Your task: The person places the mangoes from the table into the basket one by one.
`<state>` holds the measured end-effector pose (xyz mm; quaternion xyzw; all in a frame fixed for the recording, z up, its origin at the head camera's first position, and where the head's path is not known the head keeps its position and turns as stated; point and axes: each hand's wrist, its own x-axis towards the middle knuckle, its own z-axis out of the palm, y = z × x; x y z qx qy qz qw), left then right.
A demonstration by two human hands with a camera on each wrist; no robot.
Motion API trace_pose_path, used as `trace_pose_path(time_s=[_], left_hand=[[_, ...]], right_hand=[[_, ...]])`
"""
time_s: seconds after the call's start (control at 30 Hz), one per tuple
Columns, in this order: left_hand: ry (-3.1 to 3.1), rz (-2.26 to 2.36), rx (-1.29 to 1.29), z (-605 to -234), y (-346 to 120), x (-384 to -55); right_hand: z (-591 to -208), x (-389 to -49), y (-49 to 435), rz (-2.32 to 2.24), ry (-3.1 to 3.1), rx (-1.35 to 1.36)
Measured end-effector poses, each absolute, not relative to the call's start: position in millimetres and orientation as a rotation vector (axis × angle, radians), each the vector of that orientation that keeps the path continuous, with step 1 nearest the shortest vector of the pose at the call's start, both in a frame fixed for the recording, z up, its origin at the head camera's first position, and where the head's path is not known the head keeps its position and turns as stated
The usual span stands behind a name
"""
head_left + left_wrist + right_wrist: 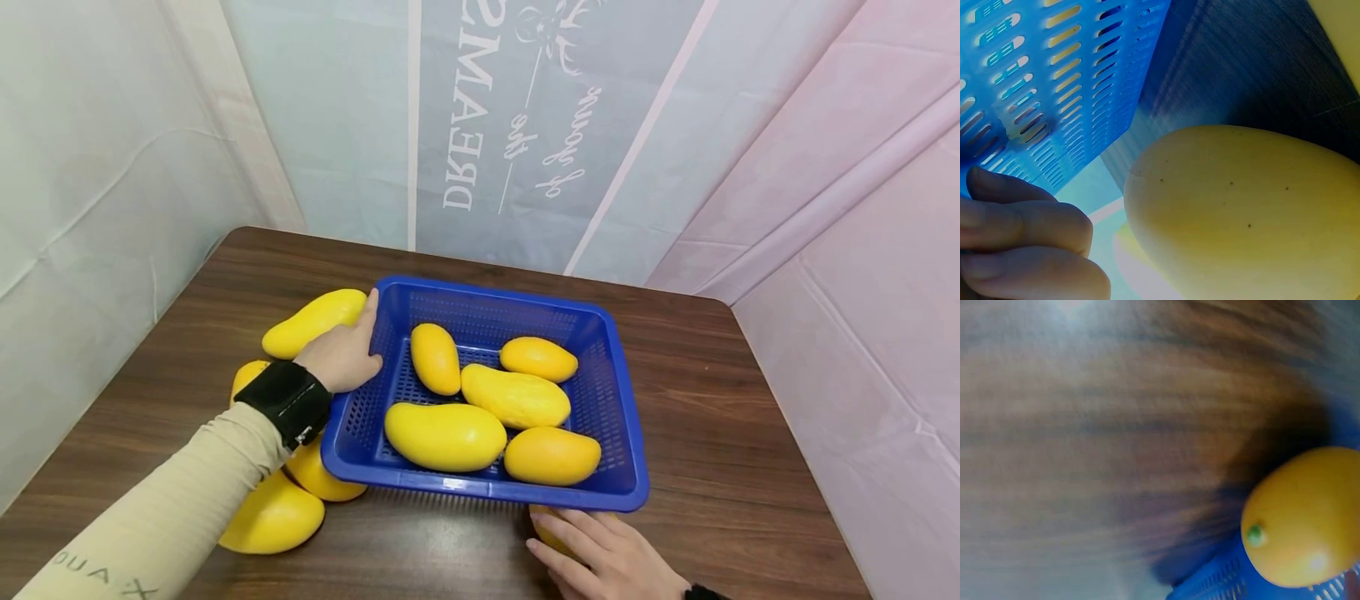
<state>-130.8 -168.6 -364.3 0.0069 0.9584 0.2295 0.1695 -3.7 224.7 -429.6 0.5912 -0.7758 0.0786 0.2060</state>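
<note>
A blue plastic basket (480, 493) stands mid-table with several yellow mangoes inside, one of them a long mango (446, 437) at the front left. My left hand (345, 354) grips the basket's left rim, thumb on the inner side; in the left wrist view, curled fingers (1029, 237) lie against the slotted wall. Just in front of the basket, my right hand (600, 554) holds a mango (553, 537), mostly covered by the fingers and the front rim. In the right wrist view that mango (1304, 519) shows its green stem end beside the basket; the hand is barely visible there.
Left of the basket, a mango (315, 323) lies near the rim. Further mangoes (273, 515) lie under and beside the left forearm, partly hidden. The brown wooden table (720, 450) extends to the right. A printed cloth (525, 125) hangs behind it.
</note>
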Motion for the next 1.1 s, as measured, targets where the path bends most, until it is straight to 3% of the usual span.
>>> trace_pose_path(time_s=[0.27, 1.1], left_hand=[[2.722, 0.654, 0.018, -365, -168, -131], [2.726, 0.653, 0.013, -364, -167, -130]], right_hand=[[-443, -6, 226, 0.181, -2.293, 1.520], [-459, -14, 231, 0.095, -2.422, 1.476]])
